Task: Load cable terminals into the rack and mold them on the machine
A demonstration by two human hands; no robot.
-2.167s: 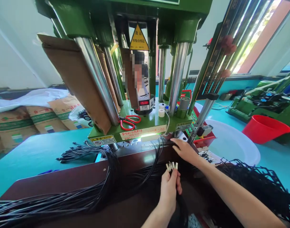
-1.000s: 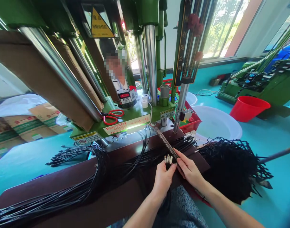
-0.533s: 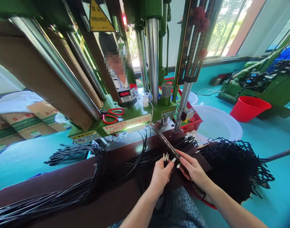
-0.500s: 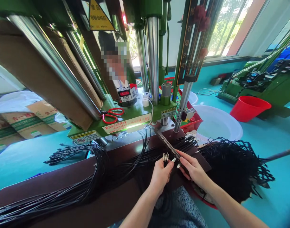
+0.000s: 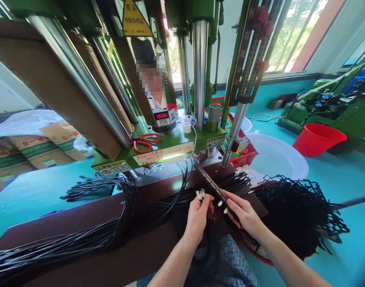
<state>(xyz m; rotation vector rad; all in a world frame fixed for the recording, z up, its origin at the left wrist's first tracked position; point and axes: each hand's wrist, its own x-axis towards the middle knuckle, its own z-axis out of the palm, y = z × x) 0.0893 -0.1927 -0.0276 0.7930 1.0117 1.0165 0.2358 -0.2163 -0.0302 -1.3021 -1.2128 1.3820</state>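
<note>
My left hand is closed around a bunch of cables whose metal plugs stick up above the thumb. Their black cords hang below, partly hidden by the hand. In my right hand is the near end of a long, dark slotted metal bar, slanting from the machine's edge toward me. Two silvery plugs sit at the bar's near end, by my right thumb. Between the left hand and the bar is a small gap.
A green press stands ahead, with red-handled scissors on its bed. Black cable bundles lie along the brown table. More plugs rest right of the bar. A heap of black pieces fills the right side.
My left hand has drawn back a little to the left from the bar, leaving a plug there. My right hand keeps its hold on the bar. The view has shifted slightly.
</note>
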